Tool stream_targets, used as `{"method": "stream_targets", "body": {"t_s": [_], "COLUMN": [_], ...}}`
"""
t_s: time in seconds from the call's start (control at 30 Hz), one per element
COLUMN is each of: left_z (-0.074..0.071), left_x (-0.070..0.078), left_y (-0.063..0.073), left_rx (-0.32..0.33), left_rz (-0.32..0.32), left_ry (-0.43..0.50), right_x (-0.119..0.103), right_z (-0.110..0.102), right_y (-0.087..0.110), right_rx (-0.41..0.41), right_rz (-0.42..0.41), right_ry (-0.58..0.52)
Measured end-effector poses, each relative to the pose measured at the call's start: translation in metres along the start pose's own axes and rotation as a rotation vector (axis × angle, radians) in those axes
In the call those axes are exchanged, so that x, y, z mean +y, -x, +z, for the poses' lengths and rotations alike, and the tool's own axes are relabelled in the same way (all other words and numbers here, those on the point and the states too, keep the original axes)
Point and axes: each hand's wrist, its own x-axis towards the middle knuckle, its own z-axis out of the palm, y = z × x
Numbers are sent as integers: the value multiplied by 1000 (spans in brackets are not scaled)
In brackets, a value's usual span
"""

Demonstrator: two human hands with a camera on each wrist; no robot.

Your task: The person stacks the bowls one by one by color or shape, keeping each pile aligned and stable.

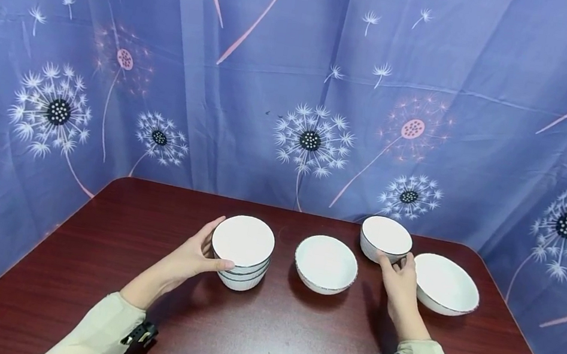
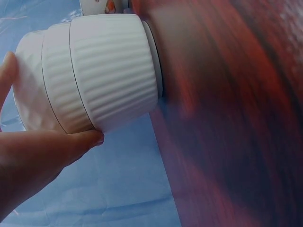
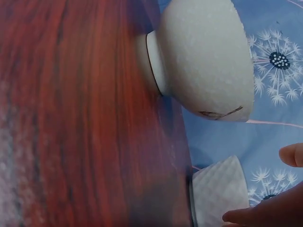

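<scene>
Bowls (image 1: pixel 243 241) number six: left grip (image 1: pixel 193 257) pinches three stacked, right grip (image 1: pixel 400 283) spread at one.

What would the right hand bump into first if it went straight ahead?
The right hand would probably meet the rearmost white bowl; they look close enough to touch, but contact is unclear.

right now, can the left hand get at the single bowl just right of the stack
Probably not as it stands: the left hand grips the stacked bowls, which sit between it and the single bowl. Letting go would likely free it to reach around them.
</scene>
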Motion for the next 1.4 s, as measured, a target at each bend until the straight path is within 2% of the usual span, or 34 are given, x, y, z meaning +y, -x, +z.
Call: {"method": "stream_targets", "body": {"t_s": [0.13,0.23,0.43,0.67,0.93,1.1,1.4], "left_z": [1,1,0,2,0,0,0], "left_x": [-1,-1,-1,-1,-3,-2,-1], "left_y": [1,0,0,0,-1,-1,1], "left_rx": [0,1,3,8,11,11,6], "left_rz": [10,17,23,15,25,27,16], "left_ry": [4,4,7,-2,-14,-11,-12], "right_x": [3,5,9,13,12,10,6], "right_z": [1,3,10,15,22,23,25], "right_y": [-6,-12,-23,-32,-37,-38,-41], "right_rx": [-10,0,76,133,209,258,285], "right_rz": [47,50,-16,18,-22,-3,63], "right_ry": [10,-2,-27,18,-21,-45,-228]}}
